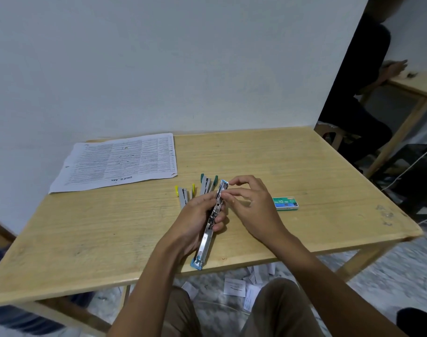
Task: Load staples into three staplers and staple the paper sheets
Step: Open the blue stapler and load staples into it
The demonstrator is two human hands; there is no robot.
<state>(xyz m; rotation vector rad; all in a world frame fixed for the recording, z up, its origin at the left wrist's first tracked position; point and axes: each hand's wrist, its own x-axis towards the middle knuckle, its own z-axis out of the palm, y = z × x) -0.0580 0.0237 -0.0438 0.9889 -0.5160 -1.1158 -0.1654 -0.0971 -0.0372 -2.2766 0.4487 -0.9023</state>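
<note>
My left hand (195, 222) grips a blue stapler (205, 239) that is swung fully open, its metal channel pointing away from me. My right hand (250, 203) pinches something small at the channel's far end; I cannot tell if it is a strip of staples. A yellow stapler (183, 194) and a green stapler (206, 183) lie opened on the wooden table (292, 161) just beyond my hands. The green staple box (285, 203) sits to the right of my right hand. Printed paper sheets (117, 161) lie at the table's back left.
A white wall stands right behind the table. Paper scraps (234, 287) litter the floor under the front edge, between my knees. Another person sits at a second wooden table (412, 86) to the far right.
</note>
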